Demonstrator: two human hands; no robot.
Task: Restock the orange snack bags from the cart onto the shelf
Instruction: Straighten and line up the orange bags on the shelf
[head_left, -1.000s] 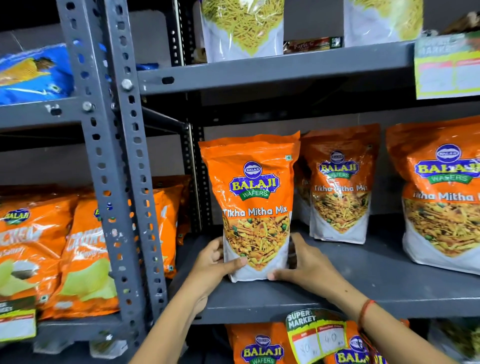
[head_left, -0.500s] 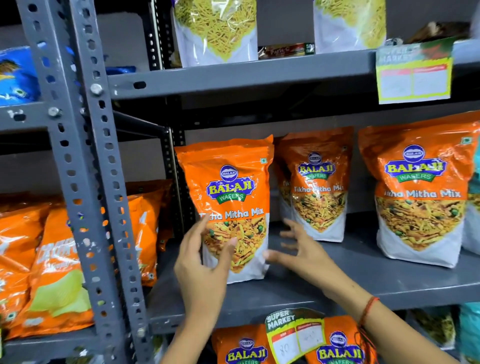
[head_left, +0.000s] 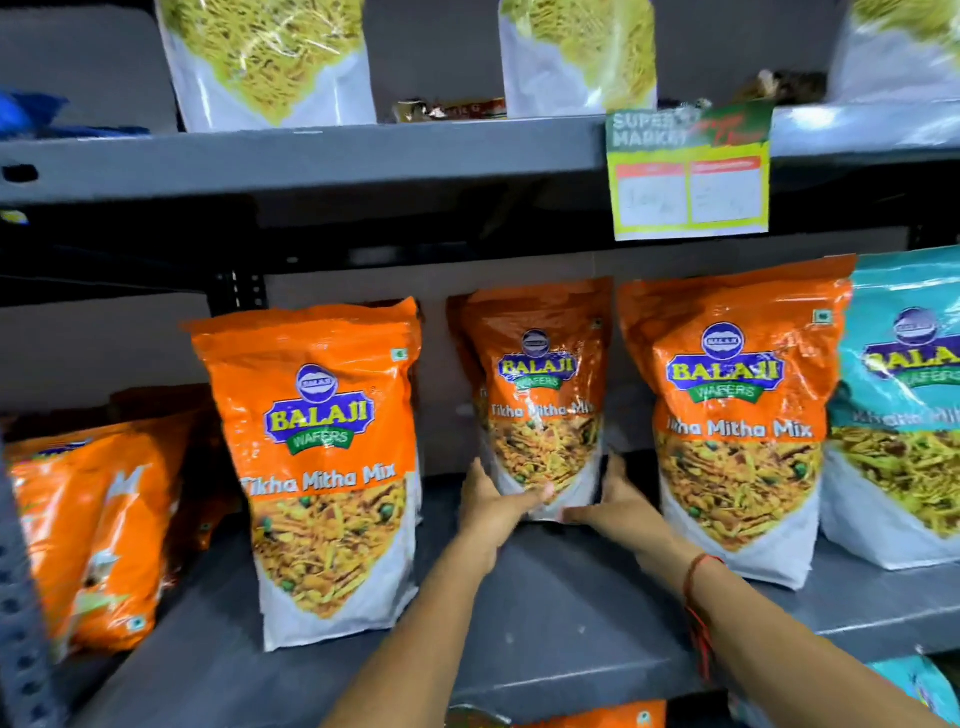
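Both hands, left hand (head_left: 493, 512) and right hand (head_left: 618, 506), grip closed around middle orange bag (head_left: 540, 400) base (frame center, blurry) on shelf (head_left: 561, 613).

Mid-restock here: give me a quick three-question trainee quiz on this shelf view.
1. True or false: both hands grip the base of the middle orange bag.
2. What colour is the bag at the far right of this shelf? A) teal B) red C) black
3. Fill in: the price tag hangs from the ____ shelf's edge.

Key: 1 true: left hand and right hand hold it low on either side. 2 A. 3 upper.
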